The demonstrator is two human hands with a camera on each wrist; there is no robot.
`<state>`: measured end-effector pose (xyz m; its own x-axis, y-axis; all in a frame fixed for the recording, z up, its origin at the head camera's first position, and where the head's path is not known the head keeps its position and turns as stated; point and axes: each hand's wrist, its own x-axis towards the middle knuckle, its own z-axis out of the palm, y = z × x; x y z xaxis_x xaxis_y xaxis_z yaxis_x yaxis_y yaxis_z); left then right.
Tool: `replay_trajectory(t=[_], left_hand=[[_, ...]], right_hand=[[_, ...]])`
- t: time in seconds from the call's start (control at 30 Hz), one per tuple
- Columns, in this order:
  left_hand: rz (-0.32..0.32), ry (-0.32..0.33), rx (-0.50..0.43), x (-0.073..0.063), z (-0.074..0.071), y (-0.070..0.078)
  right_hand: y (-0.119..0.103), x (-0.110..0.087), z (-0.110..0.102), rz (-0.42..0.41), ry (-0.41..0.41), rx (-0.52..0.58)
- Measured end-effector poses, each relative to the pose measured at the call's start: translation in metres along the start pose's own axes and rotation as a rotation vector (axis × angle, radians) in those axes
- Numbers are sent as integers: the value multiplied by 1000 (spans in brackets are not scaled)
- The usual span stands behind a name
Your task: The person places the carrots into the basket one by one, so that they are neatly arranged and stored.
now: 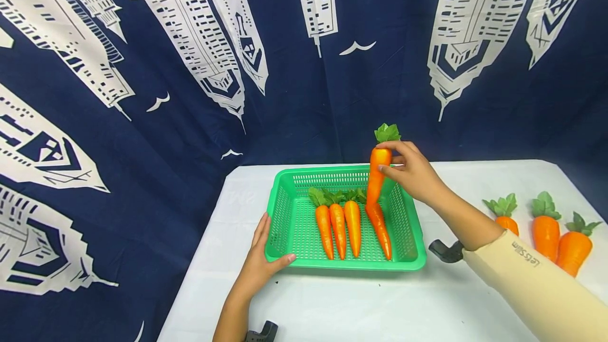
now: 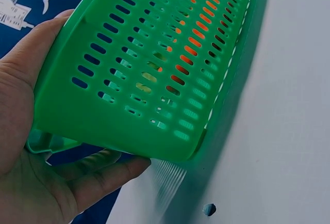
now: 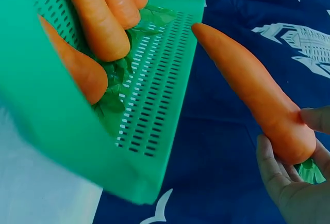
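Carrot (image 1: pixel 375 179) pinched near the thick end between thumb and fingertips of the right hand (image 1: pixel 412 170), tip pointing down and slightly left of those fingers, green leaves just above them; long axis steep, close to vertical, with a slight lean. Below the fingers, in the green basket (image 1: pixel 347 265), four lying carrots (image 1: pixel 353 228), leafy ends away from the person, tips toward the near wall; well apart from the held tip in the right wrist view. Farther left of the pinching fingers, left hand (image 1: pixel 258 257) at the basket's near left corner, thumb and fingers spread apart round it. Well right of the pinch, on the white table (image 1: pixel 342 305), three more carrots (image 1: pixel 546 236), leaves pointing away, partly behind a cream sleeve (image 1: pixel 537 284). Beyond the fingertips, dark blue cloth (image 1: pixel 332 94) printed with white buildings.
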<state>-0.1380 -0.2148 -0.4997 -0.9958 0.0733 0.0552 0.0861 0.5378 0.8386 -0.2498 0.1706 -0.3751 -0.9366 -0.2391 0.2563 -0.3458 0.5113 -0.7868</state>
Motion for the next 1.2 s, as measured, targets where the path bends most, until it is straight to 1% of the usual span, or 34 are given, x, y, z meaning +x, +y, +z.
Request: replay_trajectory(t=[0.27,0.37,0.57,0.73,0.9,1.03,1.2], left_hand=[[-3,7,-11,1,1,1],[-1,4,-12,1,2,1],[-16,2,-16,1,4,1],[-15,-4,-6,0,4,0],[-23,18,-4,-4,0,0],[-12,9,3,-4,0,0],[-9,15,4,-2,1,1]], right_hand=[[1,22,27,16,-30,20],[3,28,36,28,-52,28],[11,38,51,57,-102,37],[16,42,64,108,-157,3],[20,44,78,127,-215,-50],[26,43,84,142,-240,-107],[31,42,91,125,-269,-139]])
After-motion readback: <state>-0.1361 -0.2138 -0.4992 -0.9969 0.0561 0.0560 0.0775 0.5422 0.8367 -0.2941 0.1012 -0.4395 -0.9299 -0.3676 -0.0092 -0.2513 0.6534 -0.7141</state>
